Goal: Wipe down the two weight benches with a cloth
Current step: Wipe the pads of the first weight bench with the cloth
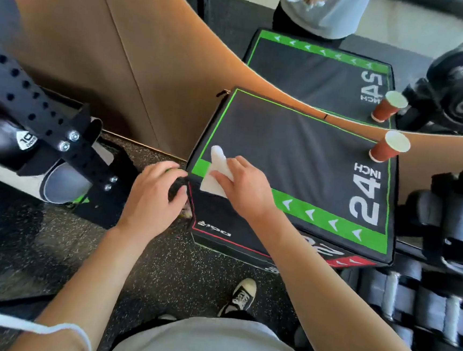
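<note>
Speckled rubber gym flooring [84, 249] spreads under a black-and-green plyo box [295, 164] marked 24 INCH. At its seven-o'clock corner my left hand [153, 193] curls around the edge; my right hand [244, 187] presses the white cloth [217, 171] flat. A red paper cup [389, 147] stands at two o'clock.

Both arms bare up to short white sleeves [71, 332], light grey-beige shirt [210, 344] at 6 o'clock, and a black canvas sneaker [239, 297] with white laces and sole.
</note>
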The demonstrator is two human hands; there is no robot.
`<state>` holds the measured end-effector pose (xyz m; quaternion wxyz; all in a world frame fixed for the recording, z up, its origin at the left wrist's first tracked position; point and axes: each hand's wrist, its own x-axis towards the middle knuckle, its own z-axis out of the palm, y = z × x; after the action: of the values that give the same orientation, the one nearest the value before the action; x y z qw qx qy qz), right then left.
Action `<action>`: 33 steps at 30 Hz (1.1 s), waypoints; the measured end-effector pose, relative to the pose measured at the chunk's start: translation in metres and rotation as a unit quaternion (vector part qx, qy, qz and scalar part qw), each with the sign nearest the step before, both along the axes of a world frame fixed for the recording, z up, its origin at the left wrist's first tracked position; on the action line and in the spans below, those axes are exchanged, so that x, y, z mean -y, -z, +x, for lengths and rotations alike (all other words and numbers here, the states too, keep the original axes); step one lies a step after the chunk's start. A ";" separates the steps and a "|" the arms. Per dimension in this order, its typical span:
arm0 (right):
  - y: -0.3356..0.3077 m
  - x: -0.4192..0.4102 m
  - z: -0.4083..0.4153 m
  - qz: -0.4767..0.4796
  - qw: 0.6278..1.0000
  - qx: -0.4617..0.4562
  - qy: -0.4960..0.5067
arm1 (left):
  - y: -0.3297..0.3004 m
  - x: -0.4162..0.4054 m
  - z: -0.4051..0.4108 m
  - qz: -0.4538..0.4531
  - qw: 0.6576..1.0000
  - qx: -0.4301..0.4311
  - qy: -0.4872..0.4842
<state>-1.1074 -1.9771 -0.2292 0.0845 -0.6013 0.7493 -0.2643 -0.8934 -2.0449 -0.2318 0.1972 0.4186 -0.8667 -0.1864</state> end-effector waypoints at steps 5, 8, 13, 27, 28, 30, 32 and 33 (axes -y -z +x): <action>-0.015 0.029 0.097 -0.024 0.998 -0.008 -0.061 | -0.004 0.005 0.097 -0.001 0.998 -0.020 -0.064; -0.021 0.044 0.157 -0.045 0.992 -0.021 -0.118 | -0.003 0.003 0.154 0.007 0.993 -0.026 -0.112; -0.019 0.064 0.249 -0.058 0.976 -0.035 -0.207 | -0.002 -0.014 0.245 0.008 0.982 -0.015 -0.189; -0.014 0.079 0.430 -0.053 0.884 -0.020 -0.463 | 0.004 -0.114 0.392 0.040 0.888 -0.046 -0.456; -0.013 0.081 0.441 -0.052 0.878 -0.021 -0.475 | 0.004 -0.121 0.398 0.041 0.878 -0.045 -0.475; -0.010 0.084 0.462 -0.044 0.864 -0.021 -0.502 | 0.003 -0.133 0.407 0.050 0.855 -0.031 -0.515; -0.007 0.087 0.483 -0.025 0.840 -0.014 -0.542 | 0.002 -0.144 0.414 0.058 0.831 -0.015 -0.553; -0.006 0.089 0.491 -0.019 0.827 -0.013 -0.562 | 0.002 -0.149 0.417 0.064 0.819 -0.008 -0.570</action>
<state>-0.6160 -2.0658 -0.2227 0.1969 -0.9233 0.2783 -0.1771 -0.4765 -1.8957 -0.2336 0.2482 0.8477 -0.4583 -0.0988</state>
